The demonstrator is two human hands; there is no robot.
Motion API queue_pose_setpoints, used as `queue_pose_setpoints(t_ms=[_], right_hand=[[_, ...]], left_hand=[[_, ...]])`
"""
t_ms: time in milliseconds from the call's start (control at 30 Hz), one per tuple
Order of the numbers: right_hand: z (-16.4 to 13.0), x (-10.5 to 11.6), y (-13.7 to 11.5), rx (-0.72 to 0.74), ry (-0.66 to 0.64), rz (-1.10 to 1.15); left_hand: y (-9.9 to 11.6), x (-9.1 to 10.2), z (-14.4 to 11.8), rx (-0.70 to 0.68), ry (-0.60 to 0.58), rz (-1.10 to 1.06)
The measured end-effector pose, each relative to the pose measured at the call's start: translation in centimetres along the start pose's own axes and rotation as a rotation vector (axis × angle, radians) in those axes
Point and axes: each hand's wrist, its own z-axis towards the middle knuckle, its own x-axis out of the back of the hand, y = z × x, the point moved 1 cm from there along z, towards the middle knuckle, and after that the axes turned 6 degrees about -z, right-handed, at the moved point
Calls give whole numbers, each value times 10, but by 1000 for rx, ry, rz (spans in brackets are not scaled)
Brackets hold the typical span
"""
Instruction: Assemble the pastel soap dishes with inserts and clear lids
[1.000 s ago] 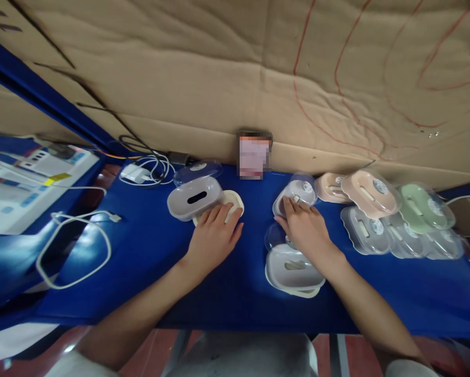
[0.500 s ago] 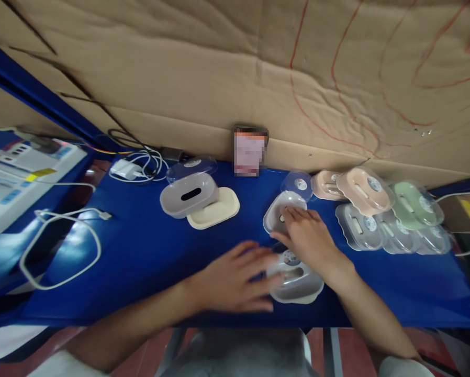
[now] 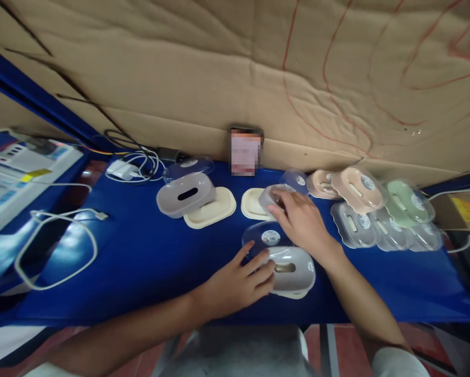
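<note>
My right hand (image 3: 303, 220) is closed on a small grey soap dish tray (image 3: 267, 198), which sits tilted over the right part of a cream base (image 3: 250, 204). Nearer to me, a slotted grey tray (image 3: 304, 268) rests on another cream base (image 3: 295, 296). My left hand (image 3: 237, 283) has its fingers apart, their tips at this tray's left edge. Just behind it lies a clear lid (image 3: 254, 235) with a round label, partly under my left index finger.
Another grey tray (image 3: 166, 201) leans on a cream base (image 3: 207, 217), with a clear lid (image 3: 183, 168) behind. Several lidded soap dishes (image 3: 355, 228) are stacked at right. A phone-like device (image 3: 246, 152) stands against the cardboard (image 3: 180, 78). Cables (image 3: 96, 235) lie at left.
My right hand has shifted the rear grey tray off its cream base, which now shows at left. The front clear lid has moved left and back off its tray, with my left hand beside it.
</note>
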Motion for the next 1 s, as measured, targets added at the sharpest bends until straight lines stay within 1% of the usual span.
queue_pose_setpoints(t_ms=[100, 167, 300, 367, 433, 500, 567, 600, 667, 733, 800, 867, 933, 1000], right_hand=[[-6, -1, -3, 105, -102, 15], [-11, -3, -6, 140, -149, -10], [-15, -7, -4, 75, -121, -95], [-18, -8, 0, 57, -104, -123], [-27, -9, 3, 67, -72, -135], [-47, -8, 1, 84, -9, -139], [-77, -8, -7, 128, 45, -112], [-95, -9, -14, 172, 50, -79], [-128, -15, -27, 306, 32, 16], [-153, -22, -33, 386, 26, 59], [-165, -28, -27, 364, 24, 51], [-167, -28, -12, 292, 4, 22], [-163, -22, 10, 256, -14, -16], [-155, -8, 35, 250, 20, -53]], left_hand=[[3, 7, -21, 69, -18, 44], [5, 12, -40, 168, 35, 41], [7, 23, -70, 337, 168, 65], [5, 25, -77, 404, 198, 111], [4, 24, -80, 477, 226, 140], [5, 21, -82, 543, 253, 146], [7, 16, -84, 593, 282, 137], [8, 14, -85, 607, 287, 122], [9, 10, -84, 611, 280, 88], [9, 8, -83, 587, 251, 81], [5, 8, -84, 577, 236, 114], [0, 11, -87, 601, 238, 152], [-4, 12, -91, 646, 247, 176], [-2, 10, -93, 684, 253, 183]])
